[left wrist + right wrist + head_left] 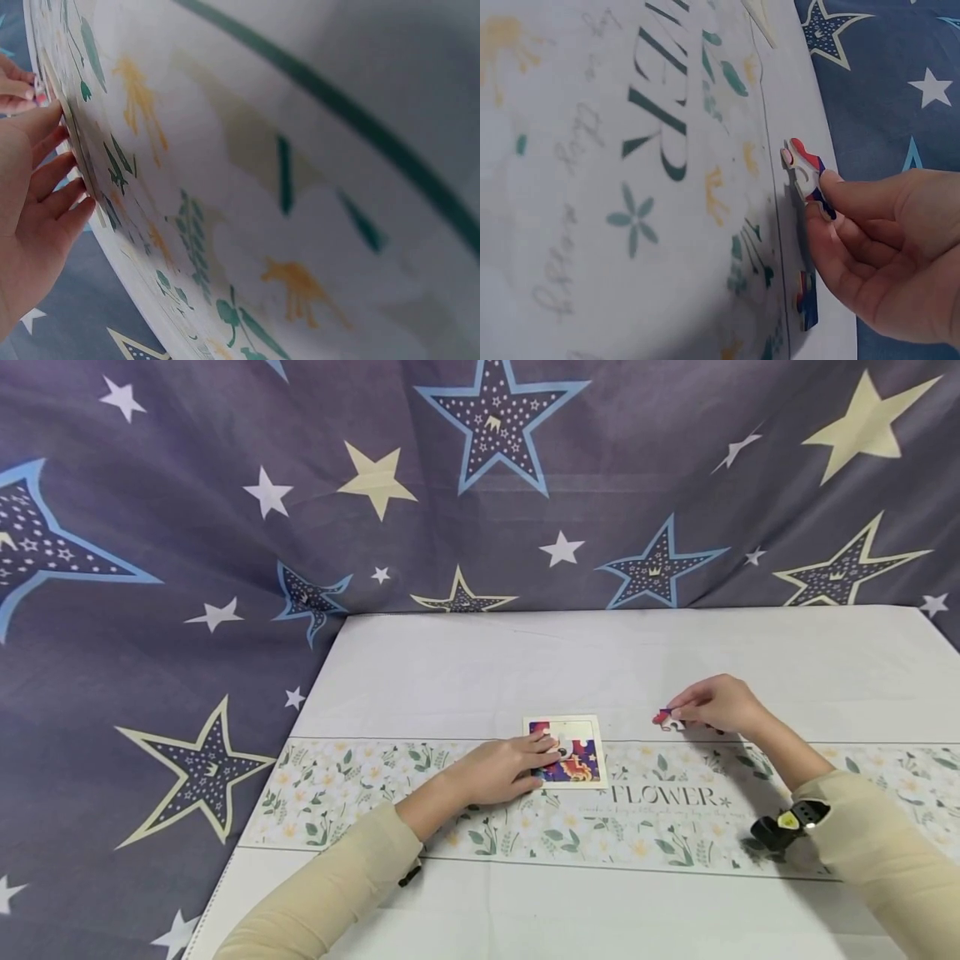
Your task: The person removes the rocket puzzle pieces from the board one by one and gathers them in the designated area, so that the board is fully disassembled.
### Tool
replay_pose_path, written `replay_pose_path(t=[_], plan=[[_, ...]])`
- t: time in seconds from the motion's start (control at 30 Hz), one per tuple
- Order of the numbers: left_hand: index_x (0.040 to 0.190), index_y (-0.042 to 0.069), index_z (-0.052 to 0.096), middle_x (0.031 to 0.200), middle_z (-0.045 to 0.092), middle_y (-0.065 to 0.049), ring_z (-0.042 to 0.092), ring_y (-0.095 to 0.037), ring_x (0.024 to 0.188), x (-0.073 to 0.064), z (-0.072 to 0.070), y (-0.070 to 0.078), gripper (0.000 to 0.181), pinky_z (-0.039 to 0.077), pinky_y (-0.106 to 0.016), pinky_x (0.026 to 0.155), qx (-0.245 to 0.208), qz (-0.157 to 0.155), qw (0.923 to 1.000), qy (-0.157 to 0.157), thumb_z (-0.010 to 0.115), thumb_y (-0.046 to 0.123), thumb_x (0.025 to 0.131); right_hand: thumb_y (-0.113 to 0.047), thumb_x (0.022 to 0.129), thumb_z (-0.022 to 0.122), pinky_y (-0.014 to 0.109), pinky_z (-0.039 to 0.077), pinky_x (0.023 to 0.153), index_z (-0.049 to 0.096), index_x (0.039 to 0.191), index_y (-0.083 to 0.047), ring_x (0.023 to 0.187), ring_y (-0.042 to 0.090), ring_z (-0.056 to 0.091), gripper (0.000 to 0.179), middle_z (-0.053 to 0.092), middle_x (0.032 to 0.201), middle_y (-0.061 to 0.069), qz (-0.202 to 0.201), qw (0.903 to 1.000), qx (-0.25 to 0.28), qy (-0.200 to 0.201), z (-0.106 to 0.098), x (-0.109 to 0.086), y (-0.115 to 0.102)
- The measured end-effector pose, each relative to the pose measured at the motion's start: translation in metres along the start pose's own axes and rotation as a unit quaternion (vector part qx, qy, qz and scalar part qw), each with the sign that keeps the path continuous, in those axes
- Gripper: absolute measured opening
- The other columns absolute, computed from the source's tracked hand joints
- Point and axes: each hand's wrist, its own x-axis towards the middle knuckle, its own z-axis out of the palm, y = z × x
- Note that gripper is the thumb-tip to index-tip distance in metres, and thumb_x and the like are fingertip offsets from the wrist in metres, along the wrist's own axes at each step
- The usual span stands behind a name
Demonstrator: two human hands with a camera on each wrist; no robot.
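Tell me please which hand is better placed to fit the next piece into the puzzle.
Probably the right hand: it pinches a jigsaw piece, while the left hand rests on the jigsaw puzzle, seemingly steadying it.

Puzzle board [561, 720] is sitting on the tabletop [450, 668] with the left fingers [538, 761] on it, curtain [420, 543] behind and off to the left. Right of the board there's a puzzle piece [808, 174] between the right fingers [693, 694], plus a loose piece [807, 300] lying just below them.
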Motion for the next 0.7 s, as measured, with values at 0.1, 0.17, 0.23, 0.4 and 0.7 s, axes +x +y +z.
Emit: replay_pose_path(t=[0.1, 0.17, 0.23, 0.4, 0.7], plan=[[0.146, 0.017, 0.043, 0.155, 0.038, -0.002, 0.032, -0.019, 0.146, 0.0001, -0.0003, -0.0001, 0.049, 0.036, -0.035, 0.116, 0.002, 0.000, 1.0000, 0.000, 0.050, 0.034, 0.100, -0.018, 0.087, 0.069, 0.025, 0.042, 0.051, 0.074, 0.099, 0.000, 0.058, 0.008, 0.056, 0.023, 0.074, 0.074, 0.006, -0.014, 0.9995, -0.027, 0.011, 0.0028, 0.0014, 0.0004], [0.146, 0.017, 0.043, 0.155, 0.038, -0.002, 0.032, -0.019, 0.146, -0.0002, -0.0006, 0.0002, 0.049, 0.036, -0.035, 0.116, 0.000, -0.002, 1.0000, -0.001, 0.050, 0.034, 0.100, -0.018, 0.086, 0.070, 0.024, 0.043, 0.054, 0.075, 0.095, -0.002, 0.060, 0.008, 0.057, 0.020, 0.074, 0.077, 0.008, -0.027, 0.9981, -0.049, 0.026, 0.0046, 0.0018, 0.0005], [0.146, 0.018, 0.043, 0.155, 0.038, -0.002, 0.032, -0.019, 0.146, -0.0003, -0.0008, 0.0006, 0.049, 0.036, -0.035, 0.116, 0.000, -0.003, 1.0000, 0.000, 0.050, 0.033, 0.100, -0.019, 0.085, 0.072, 0.024, 0.043, 0.056, 0.076, 0.091, -0.003, 0.062, 0.008, 0.057, 0.017, 0.075, 0.078, 0.009, -0.037, 0.9962, -0.067, 0.042, 0.0061, 0.0020, 0.0000], [0.146, 0.018, 0.044, 0.154, 0.038, -0.002, 0.033, -0.019, 0.146, -0.0004, -0.0007, 0.0011, 0.048, 0.036, -0.035, 0.116, -0.006, -0.007, 1.0000, 0.002, 0.050, 0.033, 0.100, -0.017, 0.082, 0.075, 0.025, 0.044, 0.057, 0.077, 0.086, -0.004, 0.063, 0.009, 0.058, 0.014, 0.074, 0.076, 0.009, -0.051, 0.9931, -0.082, 0.067, 0.0080, 0.0009, -0.0022], [0.145, 0.017, 0.044, 0.154, 0.039, -0.002, 0.034, -0.019, 0.145, -0.0003, -0.0004, 0.0014, 0.049, 0.037, -0.036, 0.115, 0.000, -0.004, 1.0000, 0.006, 0.051, 0.034, 0.100, -0.012, 0.081, 0.075, 0.024, 0.044, 0.058, 0.077, 0.085, -0.004, 0.062, 0.009, 0.060, 0.009, 0.074, 0.073, 0.007, -0.076, 0.9903, -0.085, 0.080, 0.0082, -0.0009, -0.0027]])
